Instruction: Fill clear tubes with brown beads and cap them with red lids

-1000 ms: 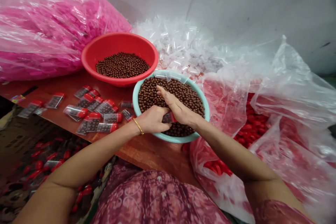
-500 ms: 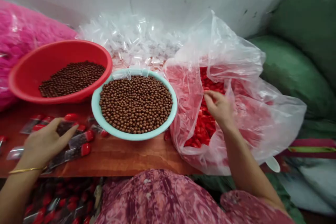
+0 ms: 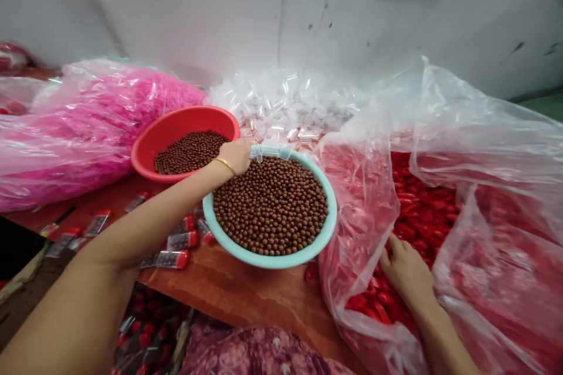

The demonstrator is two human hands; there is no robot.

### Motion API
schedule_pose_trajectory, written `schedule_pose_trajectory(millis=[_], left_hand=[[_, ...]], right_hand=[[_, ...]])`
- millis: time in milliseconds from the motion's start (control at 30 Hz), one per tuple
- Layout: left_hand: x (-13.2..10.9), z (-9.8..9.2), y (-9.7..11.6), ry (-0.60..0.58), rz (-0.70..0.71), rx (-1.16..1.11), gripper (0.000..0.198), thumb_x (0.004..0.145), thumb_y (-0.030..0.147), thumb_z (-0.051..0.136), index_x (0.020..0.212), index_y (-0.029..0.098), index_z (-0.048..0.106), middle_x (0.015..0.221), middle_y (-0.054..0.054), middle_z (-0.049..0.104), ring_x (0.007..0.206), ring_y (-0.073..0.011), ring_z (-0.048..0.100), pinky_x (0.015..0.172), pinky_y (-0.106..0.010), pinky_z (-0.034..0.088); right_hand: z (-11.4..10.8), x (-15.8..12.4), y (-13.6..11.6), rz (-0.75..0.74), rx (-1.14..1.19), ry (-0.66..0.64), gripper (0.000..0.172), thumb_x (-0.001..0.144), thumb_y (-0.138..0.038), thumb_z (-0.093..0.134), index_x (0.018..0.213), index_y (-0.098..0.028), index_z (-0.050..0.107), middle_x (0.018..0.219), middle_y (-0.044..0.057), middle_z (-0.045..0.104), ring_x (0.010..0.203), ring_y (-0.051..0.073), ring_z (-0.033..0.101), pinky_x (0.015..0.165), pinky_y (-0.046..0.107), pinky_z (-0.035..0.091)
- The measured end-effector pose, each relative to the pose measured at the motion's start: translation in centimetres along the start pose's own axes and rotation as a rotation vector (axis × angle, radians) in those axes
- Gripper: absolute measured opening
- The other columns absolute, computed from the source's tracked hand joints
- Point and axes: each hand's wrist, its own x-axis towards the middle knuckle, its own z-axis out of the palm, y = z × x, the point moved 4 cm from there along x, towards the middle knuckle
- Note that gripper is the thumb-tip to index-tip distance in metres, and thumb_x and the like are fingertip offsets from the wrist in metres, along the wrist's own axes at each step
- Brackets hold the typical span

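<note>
My left hand (image 3: 238, 155) reaches across to the far left rim of a light blue bowl (image 3: 329, 217). Its fingers are closed at the end of a clear plastic tube (image 3: 259, 155) on that rim; the fingertips are partly hidden. Brown beads (image 3: 270, 208) fill the bowl. At the right, my right hand (image 3: 407, 269) is inside an open clear bag (image 3: 358, 187), over glossy red caps (image 3: 422, 217). Its fingers are bent together, and whatever they hold is hidden.
A red basin (image 3: 143, 149) with more beads stands behind my left forearm. Clear tubes (image 3: 285, 99) are heaped by the wall, beside a bag of pink pieces (image 3: 114, 111). Filled red-capped tubes (image 3: 173, 259) lie at the table's front left; more are below the edge.
My left hand has left the filled tubes and moved right and away from me to the blue bowl's rim. My right hand is now nearer the front of the red caps. The view has turned left.
</note>
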Motion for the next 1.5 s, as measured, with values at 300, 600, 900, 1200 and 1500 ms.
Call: schedule_pose_trajectory(millis=[300,600,900,1200,1500], left_hand=[[-1.6,-0.4,0.4,-0.152,0.224,0.202,0.027,0.086,0.012,0.039,0.093,0.010,0.066,0.096,-0.017,0.067,0.097,-0.0268,0.063,0.077,-0.033,0.048],[-4.2,3.2,4.4,-0.217,0.425,0.053,0.030,0.083,0.008,0.037,0.090,0.011,0.066,0.092,-0.015,0.069,0.088,-0.0244,0.065,0.075,-0.034,0.049],[-2.8,4.9,3.5,-0.243,0.156,-1.233,0.023,0.067,0.013,0.059,0.089,0.012,0.057,0.086,-0.003,0.067,0.080,-0.0122,0.061,0.079,-0.026,0.047],[-6.6,4.1,2.3,-0.252,0.056,-1.679,0.034,0.064,0.024,0.070,0.091,0.014,0.052,0.089,-0.002,0.063,0.084,-0.0113,0.059,0.081,-0.027,0.045],[-9.2,4.6,2.3,-0.178,0.024,-1.688,0.018,0.076,0.014,0.057,0.092,0.014,0.049,0.088,-0.002,0.062,0.082,-0.0095,0.061,0.078,-0.024,0.048]], right_hand=[[0.0,-0.4,0.1,0.039,0.035,-0.030,0.046,0.087,-0.035,0.034,0.117,-0.010,0.057,0.093,0.016,0.066,0.080,0.029,0.064,0.065,0.039,0.048],[-0.4,-0.3,-0.1,0.091,0.148,-0.039,0.044,0.085,-0.035,0.037,0.114,-0.011,0.059,0.094,0.017,0.066,0.080,0.028,0.062,0.068,0.038,0.045],[-0.3,-0.5,1.3,0.332,0.655,0.014,0.047,0.074,-0.046,0.047,0.109,-0.017,0.059,0.078,0.006,0.066,0.058,0.017,0.056,0.059,0.033,0.048],[-2.9,-0.2,2.7,0.509,1.174,-0.079,0.023,0.062,-0.042,0.063,0.076,-0.026,0.055,0.064,0.004,0.063,0.046,0.017,0.054,0.047,0.034,0.046],[-9.4,0.3,-1.5,0.521,1.574,-0.108,0.005,0.071,-0.032,0.059,0.073,-0.031,0.064,0.067,0.004,0.055,0.043,0.012,0.043,0.041,0.033,0.042]])
